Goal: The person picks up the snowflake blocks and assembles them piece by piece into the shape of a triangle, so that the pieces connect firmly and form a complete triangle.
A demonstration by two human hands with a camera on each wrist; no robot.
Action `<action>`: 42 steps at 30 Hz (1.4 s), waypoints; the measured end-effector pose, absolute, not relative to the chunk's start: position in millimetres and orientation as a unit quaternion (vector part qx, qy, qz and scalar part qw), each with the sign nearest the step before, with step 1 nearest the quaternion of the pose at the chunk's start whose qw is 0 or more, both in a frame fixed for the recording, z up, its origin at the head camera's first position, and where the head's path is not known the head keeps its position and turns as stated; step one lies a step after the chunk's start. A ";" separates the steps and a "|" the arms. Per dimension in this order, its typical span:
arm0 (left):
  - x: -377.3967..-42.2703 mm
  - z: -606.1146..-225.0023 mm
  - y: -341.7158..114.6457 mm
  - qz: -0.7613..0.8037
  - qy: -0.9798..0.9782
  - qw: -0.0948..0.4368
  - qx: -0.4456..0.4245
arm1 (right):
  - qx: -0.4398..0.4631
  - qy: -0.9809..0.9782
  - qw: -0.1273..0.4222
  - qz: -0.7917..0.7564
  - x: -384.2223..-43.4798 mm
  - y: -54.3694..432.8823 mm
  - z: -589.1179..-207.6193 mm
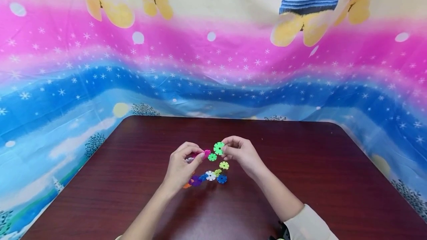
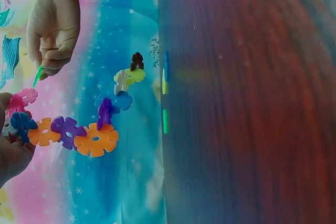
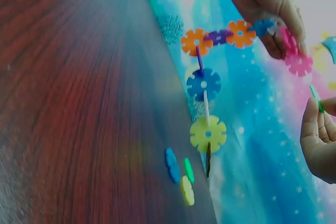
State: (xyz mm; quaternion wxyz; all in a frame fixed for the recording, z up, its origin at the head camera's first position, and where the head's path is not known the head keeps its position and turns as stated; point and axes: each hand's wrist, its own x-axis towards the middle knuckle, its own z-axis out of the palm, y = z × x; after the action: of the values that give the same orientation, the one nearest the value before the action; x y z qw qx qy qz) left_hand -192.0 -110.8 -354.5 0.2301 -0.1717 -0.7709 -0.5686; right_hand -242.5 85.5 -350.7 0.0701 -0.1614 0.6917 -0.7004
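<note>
My left hand (image 1: 182, 164) grips one end of a chain of notched plastic discs, close to its pink discs (image 3: 300, 64). From there the chain hangs in a bend through blue, orange disc (image 2: 96, 140), purple, blue disc (image 3: 203, 84), white disc (image 1: 210, 175) and yellow disc (image 3: 208, 134), down to a dark brown disc (image 2: 137, 60). In my right hand (image 1: 243, 154), a green disc (image 1: 218, 148) is pinched between thumb and fingers. It stands edge-on close to the pink end, with a small gap between them in the right wrist view.
Loose on the dark red-brown table (image 1: 287, 151) lie a green disc (image 1: 212, 157), a yellow disc (image 1: 224, 165) and a blue disc (image 1: 221, 179). A printed cloth (image 1: 213, 66) hangs behind the table and along its sides.
</note>
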 end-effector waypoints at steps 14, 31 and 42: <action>-172.3 -330.1 -98.9 -0.520 -0.786 0.267 -0.203 | -0.140 0.683 0.072 -0.713 -233.8 76.7 -348.2; -174.5 -332.9 -98.1 -0.523 -0.737 0.343 -0.258 | -0.121 0.585 0.140 -0.790 -232.3 65.5 -343.8; -184.9 -348.4 -104.7 -0.560 -0.735 0.298 -0.239 | -0.119 0.567 0.178 -0.795 -235.4 64.6 -345.4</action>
State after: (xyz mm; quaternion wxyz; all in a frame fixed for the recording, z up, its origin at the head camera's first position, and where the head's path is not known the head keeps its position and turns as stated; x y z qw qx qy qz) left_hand -184.9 -104.7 -348.4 0.2976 -0.2388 -0.7353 -0.5601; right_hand -235.4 64.6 -345.4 0.1783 -0.1195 0.5673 -0.7951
